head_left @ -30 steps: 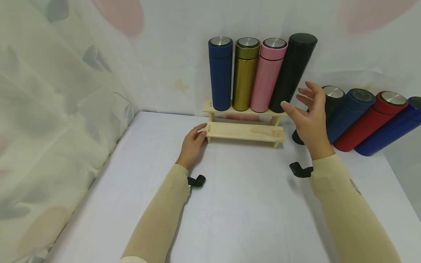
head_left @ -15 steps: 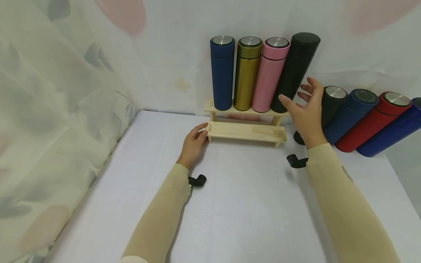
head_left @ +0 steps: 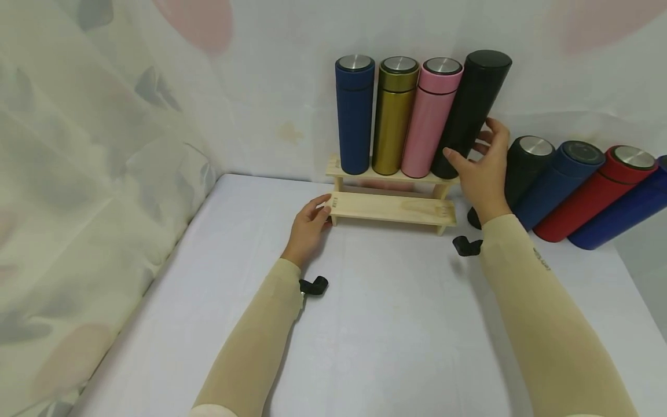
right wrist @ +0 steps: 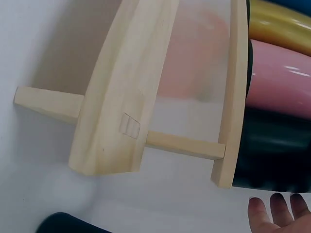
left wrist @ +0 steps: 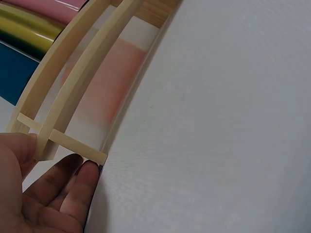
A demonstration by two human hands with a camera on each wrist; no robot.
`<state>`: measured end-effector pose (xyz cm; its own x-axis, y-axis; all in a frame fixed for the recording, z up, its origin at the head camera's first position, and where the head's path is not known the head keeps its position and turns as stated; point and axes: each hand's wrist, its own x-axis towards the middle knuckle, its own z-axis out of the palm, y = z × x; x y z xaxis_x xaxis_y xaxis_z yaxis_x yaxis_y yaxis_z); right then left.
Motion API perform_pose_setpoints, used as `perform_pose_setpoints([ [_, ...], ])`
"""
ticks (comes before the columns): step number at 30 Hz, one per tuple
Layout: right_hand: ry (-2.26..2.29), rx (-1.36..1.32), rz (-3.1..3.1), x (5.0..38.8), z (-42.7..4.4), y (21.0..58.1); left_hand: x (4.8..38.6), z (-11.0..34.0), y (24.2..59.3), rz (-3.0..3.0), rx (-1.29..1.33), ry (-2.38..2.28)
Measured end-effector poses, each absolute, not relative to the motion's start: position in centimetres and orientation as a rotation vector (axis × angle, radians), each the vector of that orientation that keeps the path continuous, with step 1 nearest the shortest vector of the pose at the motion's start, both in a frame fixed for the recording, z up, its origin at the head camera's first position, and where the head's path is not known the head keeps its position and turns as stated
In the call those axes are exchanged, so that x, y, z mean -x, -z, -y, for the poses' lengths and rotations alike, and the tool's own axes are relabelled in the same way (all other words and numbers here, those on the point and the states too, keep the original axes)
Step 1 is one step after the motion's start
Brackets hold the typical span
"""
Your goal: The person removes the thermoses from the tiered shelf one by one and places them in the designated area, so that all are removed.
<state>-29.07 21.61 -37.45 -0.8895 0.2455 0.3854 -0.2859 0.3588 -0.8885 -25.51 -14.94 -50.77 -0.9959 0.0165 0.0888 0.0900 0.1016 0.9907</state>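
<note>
In the head view my left hand (head_left: pixel 307 229) grips the left end of the two-tier wooden rack (head_left: pixel 391 208); the left wrist view shows thumb and fingers (left wrist: pixel 85 179) around its end. The upper tier bears a dark blue bottle (head_left: pixel 355 121), a gold one (head_left: pixel 392 121), a pink one (head_left: pixel 429 121) and a black one (head_left: pixel 471 110), which leans right at its top. My right hand (head_left: pixel 484 174) is at the black bottle's lower right side, thumb in front. A slight gap shows between its fingertips (right wrist: pixel 279 206) and the black bottle (right wrist: pixel 272 150) in the right wrist view.
Right of the rack, on the white-covered table (head_left: pixel 385 324), stand another black bottle (head_left: pixel 526 168), a blue one (head_left: pixel 560 185), a red one (head_left: pixel 594 194) and a bright blue one (head_left: pixel 620 205). A patterned cloth (head_left: pixel 104 174) hangs at the left.
My right hand has moved left, closer to the black bottle on the rack, and its fingers now stand nearer the bottle's side. The left hand keeps its grip on the rack.
</note>
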Motion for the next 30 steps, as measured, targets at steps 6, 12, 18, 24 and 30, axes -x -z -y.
perform_pose_setpoints([
  [6, -1.531, -0.051, 2.158, 29.67, -21.63, 37.21, 25.52, 14.85, 50.73, 2.276, 0.112, 2.08],
  [12, -1.488, -0.045, 2.207, 29.77, -21.6, 37.04, 25.47, 14.75, 50.57, 2.278, 0.1, 2.083],
  [18, -1.464, -0.048, 2.212, 29.83, -21.48, 37.02, 25.47, 14.8, 50.51, 2.29, 0.09, 2.077],
  [24, -1.464, -0.036, 2.21, 29.5, -21.37, 37.11, 25.53, 14.85, 50.77, 2.285, 0.091, 2.072],
  [30, -1.468, -0.019, 2.193, 29.27, -21.31, 37.46, 25.5, 14.94, 50.77, 2.287, 0.094, 2.078],
])
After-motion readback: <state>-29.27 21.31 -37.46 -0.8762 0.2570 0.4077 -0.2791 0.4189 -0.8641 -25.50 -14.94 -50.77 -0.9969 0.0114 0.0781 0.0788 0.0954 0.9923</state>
